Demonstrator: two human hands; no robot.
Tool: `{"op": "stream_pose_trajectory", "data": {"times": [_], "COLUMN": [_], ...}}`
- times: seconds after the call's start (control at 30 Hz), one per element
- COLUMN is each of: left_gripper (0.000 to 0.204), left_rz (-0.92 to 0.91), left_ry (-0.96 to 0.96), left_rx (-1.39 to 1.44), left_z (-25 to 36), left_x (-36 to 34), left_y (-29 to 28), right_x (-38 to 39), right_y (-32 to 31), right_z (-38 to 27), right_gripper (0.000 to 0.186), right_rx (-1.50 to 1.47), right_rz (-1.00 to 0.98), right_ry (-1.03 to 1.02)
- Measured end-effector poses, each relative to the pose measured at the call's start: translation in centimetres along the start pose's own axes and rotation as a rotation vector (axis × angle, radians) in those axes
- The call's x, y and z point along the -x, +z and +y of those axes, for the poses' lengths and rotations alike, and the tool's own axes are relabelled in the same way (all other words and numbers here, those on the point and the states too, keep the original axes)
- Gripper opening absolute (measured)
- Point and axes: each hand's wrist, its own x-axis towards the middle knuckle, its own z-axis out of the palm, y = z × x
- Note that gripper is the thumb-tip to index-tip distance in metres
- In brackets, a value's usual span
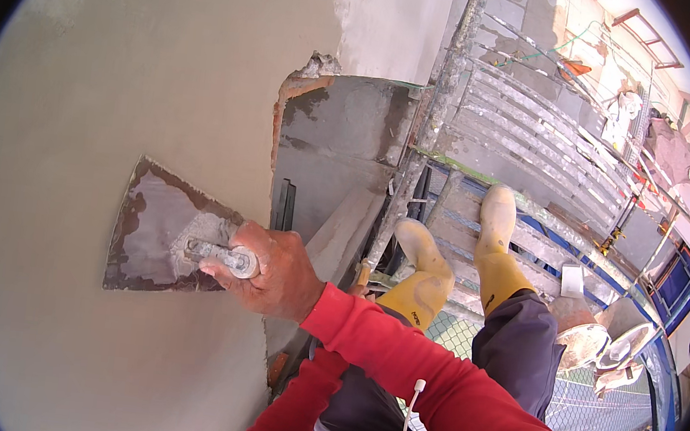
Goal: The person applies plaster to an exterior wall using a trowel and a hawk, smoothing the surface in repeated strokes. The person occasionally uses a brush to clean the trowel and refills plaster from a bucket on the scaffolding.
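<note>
My right hand [276, 269] is closed round the handle of a plastering trowel [150, 233]. Its wide, flared blade, smeared with grey plaster, lies against or very close to a smooth wall [54, 185] coated in damp plaster. Just right of the trowel, the coating ends at a ragged edge with bare brick [304, 85] showing. My left forearm [291, 403] passes beneath the right one. Only a little of my left hand [360, 291] shows, beside the lower part of a scaffold pole [444, 100]; its fingers are mostly hidden.
My yellow boots [431, 277] stand on slatted scaffold planks [457, 257]. A plaster-splashed slatted platform [530, 134] lies at the far right. Crusted buckets [580, 337] are right of my legs, above wire mesh [601, 419]. A recess [338, 118] opens beside the wall.
</note>
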Motion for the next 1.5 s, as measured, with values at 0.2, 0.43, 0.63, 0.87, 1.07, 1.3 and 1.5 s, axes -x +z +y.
{"op": "stream_pose_trajectory", "data": {"times": [0.2,0.43,0.63,0.87,1.07,1.3,1.5], "left_gripper": [0.021,0.025,0.030,0.030,0.025,0.026,0.024], "left_rz": [0.201,0.147,-0.113,-0.245,-0.165,-0.494,-0.432], "left_ry": [0.080,0.172,0.809,0.983,1.024,1.099,1.189], "left_rx": [0.003,0.200,0.176,0.031,0.043,-0.023,-0.076], "left_z": [4.0,15.4,32.0,43.1,50.2,53.1,55.7], "left_x": [2.5,5.1,8.6,6.3,2.8,12.8,10.4], "left_y": [1.0,-10.7,-20.7,-19.5,-16.6,-17.4,-13.2], "right_x": [6.1,7.1,11.5,13.7,15.9,15.7,20.4], "right_y": [-0.4,-23.7,-29.6,-30.1,-31.2,-33.8,-32.2], "right_z": [-9.9,-16.0,-20.9,-27.5,-34.1,-35.2,-35.2], "right_gripper": [0.041,0.054,0.052,0.047,0.048,0.063,0.061], "right_rx": [-0.099,-0.683,-1.100,-1.178,-0.787,-1.225,-1.068], "right_rz": [-0.066,0.500,0.388,0.375,0.692,0.580,0.587], "right_ry": [0.196,0.844,0.538,0.535,0.576,0.573,0.592]}}
